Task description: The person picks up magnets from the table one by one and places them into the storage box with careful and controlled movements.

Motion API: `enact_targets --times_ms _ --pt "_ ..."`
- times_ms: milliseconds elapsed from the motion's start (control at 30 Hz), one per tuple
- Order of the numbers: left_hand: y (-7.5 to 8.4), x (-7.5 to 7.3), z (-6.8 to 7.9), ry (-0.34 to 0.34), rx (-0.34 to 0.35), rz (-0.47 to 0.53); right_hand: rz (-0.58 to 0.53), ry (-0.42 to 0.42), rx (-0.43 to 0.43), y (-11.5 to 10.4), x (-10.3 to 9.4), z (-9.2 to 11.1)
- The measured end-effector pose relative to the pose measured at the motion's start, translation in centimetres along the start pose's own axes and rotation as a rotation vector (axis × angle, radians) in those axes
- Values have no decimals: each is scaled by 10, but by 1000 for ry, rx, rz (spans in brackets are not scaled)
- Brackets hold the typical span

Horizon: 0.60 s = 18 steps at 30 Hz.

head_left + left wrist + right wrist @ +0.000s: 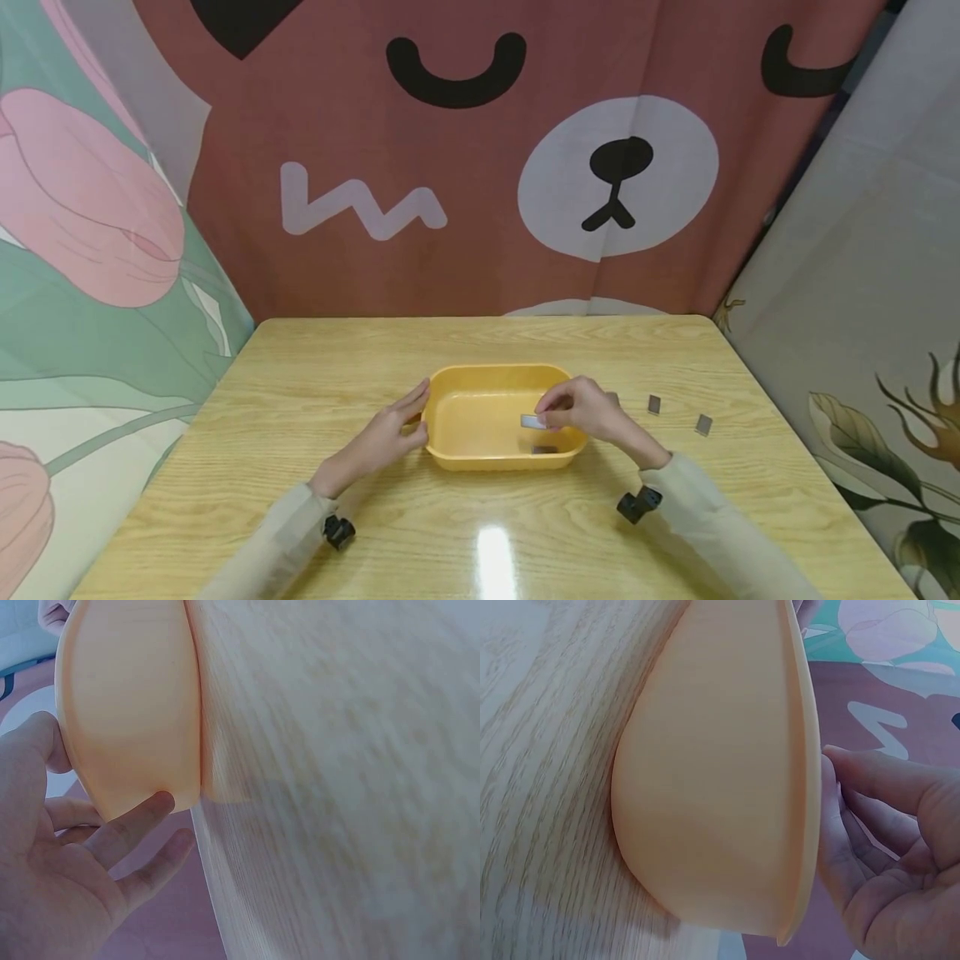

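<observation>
The right hand (588, 408) is over the right part of a yellow tray (465, 417). Its thumb and forefinger are brought together in a pinch on a small silvery piece (532, 422), the gap between the fingertips being no more than the piece takes up. In the right wrist view the tray wall and fingers hide the piece, so the grip is read from the head view alone.

The silvery piece is inside the outline of the tray as seen from the head. Its long axis runs roughly left to right, nearly in line with the tray's own; the free end points left, away from the fingertips. Clearance above the tray floor cannot be judged.

The left hand (378, 437) is at the left end of the tray. Thumb and fingers are spread well apart, with fingertips touching the rim and outer wall.

The tray rests upright on the wooden tabletop (300, 392), its long axis left to right. A dark flat piece (544, 450) lies inside, by the near wall at the right. On the tabletop beyond the right hand lie two grey pieces (655, 404), apart from each other.
</observation>
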<state>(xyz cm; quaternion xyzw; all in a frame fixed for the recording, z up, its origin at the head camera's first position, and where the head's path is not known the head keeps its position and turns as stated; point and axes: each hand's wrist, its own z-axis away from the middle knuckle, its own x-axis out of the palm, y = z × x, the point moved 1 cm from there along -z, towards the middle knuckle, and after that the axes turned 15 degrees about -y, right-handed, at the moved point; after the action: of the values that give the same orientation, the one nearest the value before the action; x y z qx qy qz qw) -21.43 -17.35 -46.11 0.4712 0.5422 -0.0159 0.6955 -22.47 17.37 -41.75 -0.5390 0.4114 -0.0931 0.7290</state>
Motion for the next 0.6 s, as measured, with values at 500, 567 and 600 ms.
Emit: enact_targets --times_ms 500,567,600 --pt "-1 1 -1 3 -1 -10 -28 -23 -11 -1 12 -11" --pt "-1 1 -1 5 6 -2 -20 -25 -14 0 13 -12" --pt "0 1 -1 7 9 1 -13 -24 -16 0 14 -13"
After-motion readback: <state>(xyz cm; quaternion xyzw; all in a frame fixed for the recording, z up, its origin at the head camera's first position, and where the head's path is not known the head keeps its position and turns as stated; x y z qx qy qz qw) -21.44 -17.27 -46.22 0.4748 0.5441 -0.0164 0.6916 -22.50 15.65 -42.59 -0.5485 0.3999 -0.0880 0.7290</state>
